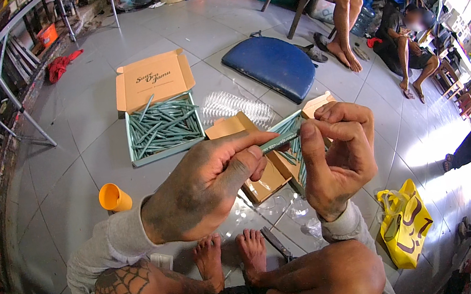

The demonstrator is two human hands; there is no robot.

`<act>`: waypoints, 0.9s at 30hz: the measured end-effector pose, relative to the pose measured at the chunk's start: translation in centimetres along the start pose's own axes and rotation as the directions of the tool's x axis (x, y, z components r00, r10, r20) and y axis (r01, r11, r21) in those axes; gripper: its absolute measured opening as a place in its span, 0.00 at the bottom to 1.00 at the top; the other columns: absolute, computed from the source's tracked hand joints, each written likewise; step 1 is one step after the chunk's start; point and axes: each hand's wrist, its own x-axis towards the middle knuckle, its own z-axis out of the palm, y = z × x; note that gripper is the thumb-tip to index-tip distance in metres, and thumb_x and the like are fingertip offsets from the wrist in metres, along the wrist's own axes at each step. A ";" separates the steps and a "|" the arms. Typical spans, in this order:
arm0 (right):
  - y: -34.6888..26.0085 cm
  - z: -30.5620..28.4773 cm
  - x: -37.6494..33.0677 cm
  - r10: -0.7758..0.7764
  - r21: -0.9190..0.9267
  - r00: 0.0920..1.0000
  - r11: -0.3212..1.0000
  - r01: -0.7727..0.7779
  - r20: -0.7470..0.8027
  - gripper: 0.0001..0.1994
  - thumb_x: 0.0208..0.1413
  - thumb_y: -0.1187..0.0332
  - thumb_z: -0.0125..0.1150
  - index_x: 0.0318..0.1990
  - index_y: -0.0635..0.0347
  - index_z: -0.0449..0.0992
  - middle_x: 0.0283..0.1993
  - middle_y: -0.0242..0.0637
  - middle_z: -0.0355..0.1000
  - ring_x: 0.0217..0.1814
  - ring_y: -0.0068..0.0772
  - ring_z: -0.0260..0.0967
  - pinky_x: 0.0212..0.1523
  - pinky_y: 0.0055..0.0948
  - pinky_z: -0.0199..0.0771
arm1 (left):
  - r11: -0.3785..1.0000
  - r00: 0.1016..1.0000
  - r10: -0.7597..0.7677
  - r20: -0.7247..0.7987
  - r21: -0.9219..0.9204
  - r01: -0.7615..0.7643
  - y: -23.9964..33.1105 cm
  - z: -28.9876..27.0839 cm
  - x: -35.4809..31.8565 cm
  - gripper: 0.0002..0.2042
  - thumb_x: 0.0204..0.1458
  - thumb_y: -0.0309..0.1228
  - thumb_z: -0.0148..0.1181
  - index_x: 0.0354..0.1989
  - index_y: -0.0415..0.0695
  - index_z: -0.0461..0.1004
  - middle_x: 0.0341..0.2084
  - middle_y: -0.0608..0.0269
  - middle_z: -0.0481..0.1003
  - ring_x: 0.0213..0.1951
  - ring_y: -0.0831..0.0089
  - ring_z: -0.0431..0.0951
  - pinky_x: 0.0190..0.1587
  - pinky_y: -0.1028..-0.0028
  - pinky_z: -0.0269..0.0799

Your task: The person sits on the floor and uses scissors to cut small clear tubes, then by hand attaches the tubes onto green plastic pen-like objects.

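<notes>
Between my two hands runs a slim green rolled stick with pale print along its side. My left hand (204, 180) pinches the stick (277, 142) between thumb and fingers. At its other end, my right hand (340, 157) closes thumb and forefinger on the tip. Beyond my left hand, an open box (130, 141) with a brown lid is heaped with similar green sticks (163, 125). More green sticks (291, 157) lie in a second box, partly hidden behind my hands. An open brown cardboard box (267, 185) sits beneath them.
An orange cup (114, 197) stands left of my forearm. Ahead lie a blue cushion (269, 68) and a clear ridged plastic piece (235, 105). A yellow bag (406, 225) rests at right. By my feet is a dark-handled blade (277, 245). Other people (402, 44) sit farther off.
</notes>
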 end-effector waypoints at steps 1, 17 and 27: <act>0.1 0.1 -0.1 0.027 0.010 1.000 1.000 -0.026 -0.011 0.06 0.48 0.83 0.68 0.31 0.66 0.76 0.38 0.42 0.70 0.41 0.33 0.71 0.41 0.29 0.72 | 1.000 1.000 0.001 0.006 0.014 -0.001 -0.2 -0.2 0.1 0.21 0.67 0.37 0.47 0.62 0.36 0.69 0.31 0.71 0.65 0.37 0.82 0.64 0.44 0.82 0.59; 1.7 -4.2 0.7 0.311 0.080 0.647 0.862 -0.501 0.696 0.21 0.67 0.56 0.44 0.38 0.66 0.78 0.31 0.34 0.75 0.31 0.24 0.70 0.31 0.24 0.66 | 0.797 0.976 0.040 0.215 0.582 -0.161 1.2 -4.4 2.1 0.17 0.59 0.33 0.46 0.55 0.42 0.60 0.26 0.67 0.72 0.26 0.79 0.71 0.32 0.77 0.66; -2.0 -0.6 -1.2 0.411 -0.114 0.228 0.659 -0.744 0.883 0.20 0.68 0.55 0.54 0.34 0.67 0.74 0.19 0.34 0.68 0.16 0.23 0.65 0.18 0.22 0.63 | 0.825 0.939 -0.131 0.319 0.560 -0.076 3.1 -4.2 3.0 0.18 0.61 0.35 0.50 0.54 0.36 0.66 0.38 0.56 0.77 0.35 0.73 0.78 0.38 0.72 0.74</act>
